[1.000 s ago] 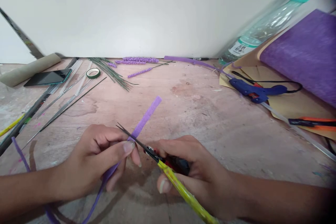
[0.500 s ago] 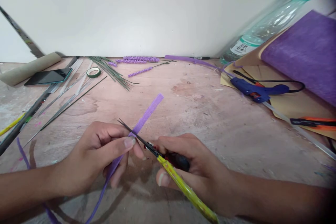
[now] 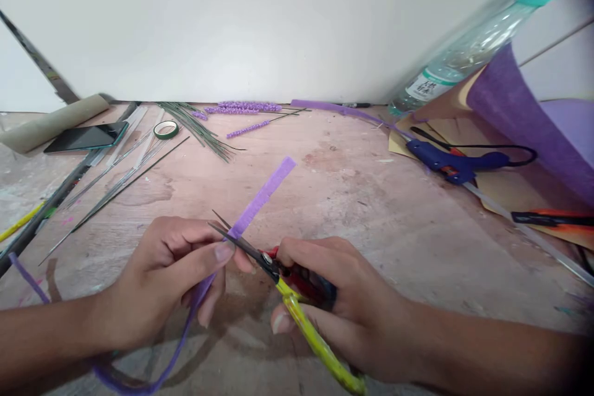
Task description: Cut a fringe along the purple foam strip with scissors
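Note:
A long purple paper strip (image 3: 262,198) is pinched between the thumb and fingers of my left hand (image 3: 174,278). Its upper end sticks up to the right with fine cuts along one edge, and the rest loops down past my left forearm. My right hand (image 3: 343,297) is closed round the scissors (image 3: 309,328), which have a yellow handle and a red one. Their dark blades are slightly parted and cross the strip just above my left thumb.
Purple beaded-looking stems (image 3: 245,107), green wires (image 3: 199,130) and a roll of green tape (image 3: 166,130) lie at the back. A phone (image 3: 86,137) and a cardboard tube (image 3: 55,122) are left. Rightward are a blue glue gun (image 3: 457,161), a bottle (image 3: 464,62) and purple sheet (image 3: 529,117).
The scissor blades have opened wider, and more of the strip extends above my left thumb. The purple sheet at the right has shifted and curled differently.

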{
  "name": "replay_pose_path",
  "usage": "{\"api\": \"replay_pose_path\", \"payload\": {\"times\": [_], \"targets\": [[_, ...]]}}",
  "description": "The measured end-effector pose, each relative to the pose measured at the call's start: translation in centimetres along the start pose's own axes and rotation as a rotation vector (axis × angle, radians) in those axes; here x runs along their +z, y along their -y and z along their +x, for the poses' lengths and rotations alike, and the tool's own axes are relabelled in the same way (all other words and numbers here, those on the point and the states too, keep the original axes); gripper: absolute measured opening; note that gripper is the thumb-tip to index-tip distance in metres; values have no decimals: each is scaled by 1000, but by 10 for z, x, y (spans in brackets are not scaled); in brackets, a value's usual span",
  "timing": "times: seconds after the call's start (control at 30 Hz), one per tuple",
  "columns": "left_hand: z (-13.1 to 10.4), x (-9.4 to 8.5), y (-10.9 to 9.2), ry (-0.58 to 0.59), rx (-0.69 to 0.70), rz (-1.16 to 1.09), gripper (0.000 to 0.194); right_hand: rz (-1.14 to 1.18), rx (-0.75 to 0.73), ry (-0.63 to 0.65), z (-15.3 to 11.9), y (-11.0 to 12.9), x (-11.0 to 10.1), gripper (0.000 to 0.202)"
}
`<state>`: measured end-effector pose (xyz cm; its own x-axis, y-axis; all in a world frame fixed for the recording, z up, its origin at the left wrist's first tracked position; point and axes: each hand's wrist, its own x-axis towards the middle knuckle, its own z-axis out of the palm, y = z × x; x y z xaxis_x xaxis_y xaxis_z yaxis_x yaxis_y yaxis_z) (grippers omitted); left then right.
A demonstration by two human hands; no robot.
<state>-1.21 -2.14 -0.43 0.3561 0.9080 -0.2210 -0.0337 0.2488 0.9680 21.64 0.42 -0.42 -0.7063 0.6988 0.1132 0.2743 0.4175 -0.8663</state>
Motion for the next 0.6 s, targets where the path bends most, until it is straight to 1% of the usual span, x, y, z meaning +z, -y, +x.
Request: {"api": "replay_pose_path", "payload": {"times": [0.17, 0.33, 0.47, 0.53, 0.6], "targets": [[0, 0, 2, 4, -12, 17, 30, 3, 21, 6, -2, -3, 1, 36], [-1, 0, 3, -3, -5, 21, 30, 34, 20, 15, -3, -5, 1, 32], [0, 1, 3, -3, -22, -12, 30, 90, 58, 18, -4, -5, 0, 30], [1, 1, 2, 12, -40, -22, 31, 144, 83, 39, -4, -4, 0, 29], [1, 1, 2, 47, -56, -26, 31, 219, 102, 93, -3, -3, -1, 28]]}}
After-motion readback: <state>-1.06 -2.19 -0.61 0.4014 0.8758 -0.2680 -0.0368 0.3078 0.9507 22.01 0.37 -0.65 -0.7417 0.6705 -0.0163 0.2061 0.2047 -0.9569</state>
